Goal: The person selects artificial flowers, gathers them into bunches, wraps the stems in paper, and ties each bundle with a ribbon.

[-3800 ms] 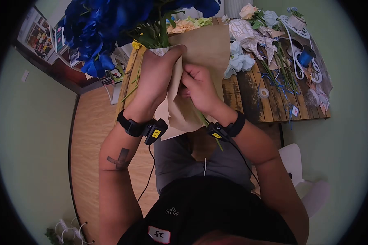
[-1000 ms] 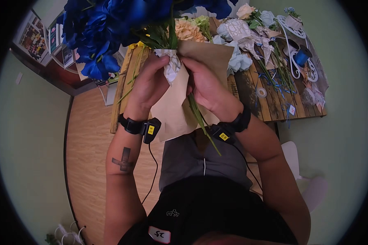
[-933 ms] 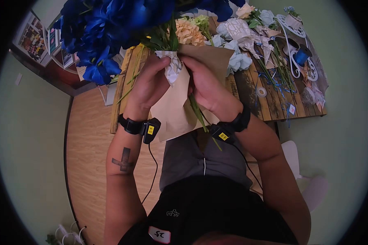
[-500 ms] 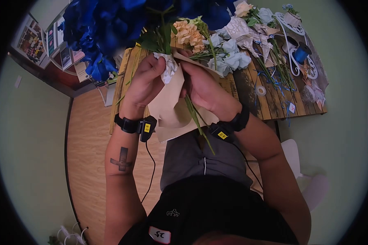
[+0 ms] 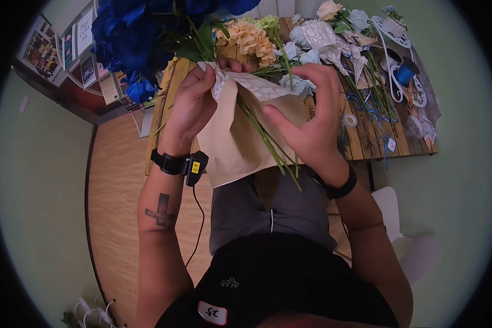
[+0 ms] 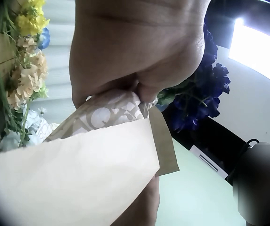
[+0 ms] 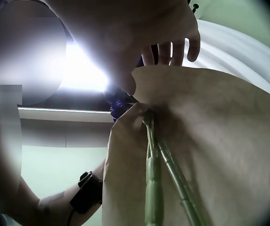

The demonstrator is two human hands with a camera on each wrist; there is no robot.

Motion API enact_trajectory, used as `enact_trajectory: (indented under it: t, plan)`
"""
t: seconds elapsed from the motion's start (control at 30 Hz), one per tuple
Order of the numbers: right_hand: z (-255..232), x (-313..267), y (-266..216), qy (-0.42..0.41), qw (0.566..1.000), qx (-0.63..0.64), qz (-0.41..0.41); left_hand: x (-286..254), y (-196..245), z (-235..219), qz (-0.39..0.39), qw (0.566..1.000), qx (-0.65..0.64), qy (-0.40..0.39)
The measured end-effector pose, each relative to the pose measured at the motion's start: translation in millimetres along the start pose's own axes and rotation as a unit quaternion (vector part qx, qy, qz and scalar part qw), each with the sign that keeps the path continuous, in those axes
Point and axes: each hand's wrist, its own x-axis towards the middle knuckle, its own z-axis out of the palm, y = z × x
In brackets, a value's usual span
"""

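Note:
In the head view a bunch of blue artificial flowers (image 5: 142, 38) leans to the upper left. Its green stems (image 5: 263, 143) slant down to the right across brown wrapping paper (image 5: 220, 147). My left hand (image 5: 191, 106) grips the gathered neck of the paper just below the blooms. The left wrist view has the paper's patterned face (image 6: 104, 115) bunched under the fingers, partly hidden by the hand. On the right, my right hand (image 5: 320, 123) is spread beside the paper, thumb apart from the fingers. From the right wrist, its fingers (image 7: 177, 52) show above the paper's edge.
Peach flowers (image 5: 251, 39) and pale blue flowers (image 5: 298, 85) lie on the wooden table (image 5: 366, 139) behind the paper. Further right are a tape roll (image 5: 350, 120), a blue ribbon spool (image 5: 406, 71) and a small paper-wrapped bunch (image 5: 361, 57). A white chair (image 5: 387, 210) stands at the right.
My right hand has come off the paper's neck and moved right, its fingers spreading. The paper has fanned out rightward, showing its patterned face. The left hand keeps its grip near the blooms.

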Motion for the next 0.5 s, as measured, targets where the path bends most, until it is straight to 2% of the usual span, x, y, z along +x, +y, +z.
enact_trajectory:
  t: [0.1, 0.17, 0.2, 0.3, 0.5]
  plan:
    - [11, 11, 3, -0.033, 0.999, 0.008, -0.042, 2, -2, -1, -0.009, 1.0, 0.006, 0.007]
    - [21, 14, -1, 0.016, 0.998, 0.027, -0.062, 0, 0, 0, -0.021, 0.999, 0.024, 0.023]
    - [22, 15, -6, 0.014, 0.997, 0.03, -0.063, 0, 1, 4, -0.007, 0.999, 0.049, 0.016]
    - [25, 10, -18, -0.019, 0.989, -0.005, -0.146, 3, -1, 5, 0.008, 0.998, 0.064, 0.002]
    - [24, -1, -22, -0.09, 0.982, -0.043, -0.159, 3, -4, 4, -0.002, 0.999, 0.053, 0.01]
